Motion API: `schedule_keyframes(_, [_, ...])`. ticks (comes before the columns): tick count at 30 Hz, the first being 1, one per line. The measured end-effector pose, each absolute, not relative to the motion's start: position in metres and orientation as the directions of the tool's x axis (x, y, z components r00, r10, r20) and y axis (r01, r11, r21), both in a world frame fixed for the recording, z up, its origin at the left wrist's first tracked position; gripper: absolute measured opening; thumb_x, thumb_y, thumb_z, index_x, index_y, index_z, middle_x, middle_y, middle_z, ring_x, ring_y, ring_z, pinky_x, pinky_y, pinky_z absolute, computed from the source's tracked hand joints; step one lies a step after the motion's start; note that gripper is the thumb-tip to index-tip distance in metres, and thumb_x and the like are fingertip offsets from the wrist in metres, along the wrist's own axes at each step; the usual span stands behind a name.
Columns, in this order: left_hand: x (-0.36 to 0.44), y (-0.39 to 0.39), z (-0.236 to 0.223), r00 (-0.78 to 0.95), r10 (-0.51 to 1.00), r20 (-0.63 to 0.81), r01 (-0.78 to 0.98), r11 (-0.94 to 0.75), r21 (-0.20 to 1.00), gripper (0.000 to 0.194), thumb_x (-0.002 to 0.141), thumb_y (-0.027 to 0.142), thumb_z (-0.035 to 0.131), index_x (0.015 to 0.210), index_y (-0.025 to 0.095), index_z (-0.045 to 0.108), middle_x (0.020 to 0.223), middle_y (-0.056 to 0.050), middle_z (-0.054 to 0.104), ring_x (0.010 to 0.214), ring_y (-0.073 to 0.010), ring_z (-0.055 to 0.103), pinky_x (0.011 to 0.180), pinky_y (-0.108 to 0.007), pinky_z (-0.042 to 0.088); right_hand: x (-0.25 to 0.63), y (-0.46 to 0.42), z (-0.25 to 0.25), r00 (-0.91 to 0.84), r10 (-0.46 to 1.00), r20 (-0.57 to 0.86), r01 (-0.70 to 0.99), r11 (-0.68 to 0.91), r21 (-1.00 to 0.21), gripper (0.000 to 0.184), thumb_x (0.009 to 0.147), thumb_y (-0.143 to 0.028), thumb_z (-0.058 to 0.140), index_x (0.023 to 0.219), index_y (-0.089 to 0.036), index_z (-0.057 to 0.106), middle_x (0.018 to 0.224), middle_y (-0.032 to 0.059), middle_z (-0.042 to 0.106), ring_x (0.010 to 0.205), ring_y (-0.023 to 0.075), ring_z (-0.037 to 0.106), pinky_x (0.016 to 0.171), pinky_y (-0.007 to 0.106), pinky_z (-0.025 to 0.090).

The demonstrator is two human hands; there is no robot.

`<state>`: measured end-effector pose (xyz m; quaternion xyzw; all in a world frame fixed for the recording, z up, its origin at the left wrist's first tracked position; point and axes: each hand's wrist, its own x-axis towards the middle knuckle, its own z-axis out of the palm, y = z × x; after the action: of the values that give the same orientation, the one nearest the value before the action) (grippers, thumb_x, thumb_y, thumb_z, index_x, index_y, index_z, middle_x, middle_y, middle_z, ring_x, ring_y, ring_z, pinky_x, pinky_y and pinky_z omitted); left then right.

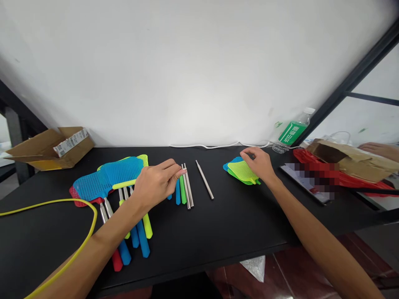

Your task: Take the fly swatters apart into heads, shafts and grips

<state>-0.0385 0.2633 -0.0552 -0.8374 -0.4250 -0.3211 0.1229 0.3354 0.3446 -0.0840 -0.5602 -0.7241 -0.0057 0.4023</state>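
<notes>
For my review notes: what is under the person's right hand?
The right hand is over a stack of fly swatter heads: a lime-green mesh head on top, a blue one showing beneath. The stack's middle and anything below are covered, so the count cannot be seen.

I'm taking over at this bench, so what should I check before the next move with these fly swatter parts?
1. Left hand fingertips at the top of the metal rods: whether they grip one, cannot tell.
2. Right hand on the stack of swatter heads: ok, it rests on top.
3. Single metal rod lying apart between the hands: ok.
4. Fly swatters: not ok, their heads overlap and some handles run under the left wrist.
5. Yellow cable on the table: not ok, it runs close along the left forearm.
</notes>
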Motion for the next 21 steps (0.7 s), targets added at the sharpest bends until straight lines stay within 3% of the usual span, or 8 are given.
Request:
schedule_keyframes(3, [-0.039,0.264,-0.057,0.431,0.622,0.654,0.777,-0.624,0.082,0.037,0.105,0.037,0.044,0.084,0.018,0.068,0.075,-0.003,0.069,0.054,-0.0105,0.053,0.050,-0.026,0.033,0.332,0.343,-0.084,-0.060,0.803,0.592,0.802,0.392,-0.450,0.024,0.092,-0.038,0.057,0.090,-0.022,0.075,0.100,0.0070,0.076,0.099,0.0262,0.068,0.092,0.041,0.050])
schedule_keyframes(7, [-0.040,0.266,-0.061,0.451,0.583,0.675,0.761,-0.647,0.050,0.030,0.105,0.035,0.046,0.118,0.021,0.069,0.080,-0.002,0.075,0.054,-0.0116,0.060,0.049,-0.025,0.033,0.328,0.341,-0.084,-0.078,0.804,0.589,0.788,0.412,-0.458,0.024,0.092,-0.037,0.057,0.090,-0.021,0.075,0.101,0.0070,0.076,0.099,0.0259,0.068,0.091,0.041,0.050])
schedule_keyframes(9, [-0.040,0.266,-0.062,0.475,0.580,0.662,0.757,-0.652,0.028,0.030,0.105,0.035,0.045,0.121,0.022,0.068,0.082,-0.001,0.076,0.056,-0.0122,0.062,0.048,-0.025,0.031,0.326,0.340,-0.084,-0.082,0.803,0.591,0.782,0.420,-0.461,0.023,0.092,-0.036,0.057,0.091,-0.021,0.075,0.101,0.0068,0.075,0.099,0.0257,0.068,0.091,0.040,0.050])
schedule_keyframes(14, [-0.036,0.261,-0.057,0.496,0.617,0.611,0.776,-0.630,0.006,0.030,0.105,0.034,0.043,0.099,0.020,0.069,0.083,-0.002,0.075,0.065,-0.0139,0.066,0.051,-0.025,0.030,0.324,0.338,-0.082,-0.087,0.800,0.594,0.772,0.431,-0.467,0.022,0.092,-0.035,0.058,0.091,-0.021,0.075,0.100,0.0066,0.075,0.099,0.0254,0.068,0.090,0.039,0.050])
schedule_keyframes(17, [-0.034,0.261,-0.055,0.498,0.621,0.605,0.785,-0.619,-0.011,0.034,0.104,0.039,0.044,0.088,0.019,0.067,0.072,-0.001,0.069,0.056,-0.0124,0.058,0.048,-0.026,0.024,0.323,0.337,-0.082,-0.091,0.805,0.587,0.771,0.430,-0.470,0.022,0.093,-0.035,0.058,0.090,-0.021,0.075,0.100,0.0069,0.075,0.099,0.0252,0.068,0.088,0.038,0.050])
schedule_keyframes(21, [-0.034,0.262,-0.058,0.485,0.619,0.618,0.794,-0.608,-0.013,0.053,0.099,0.052,0.048,0.060,0.017,0.053,0.053,0.001,0.055,0.045,-0.0100,0.043,0.047,-0.027,0.016,0.321,0.337,-0.082,-0.088,0.802,0.591,0.767,0.433,-0.474,0.023,0.092,-0.036,0.058,0.091,-0.020,0.075,0.100,0.0071,0.075,0.098,0.0249,0.068,0.086,0.037,0.050])
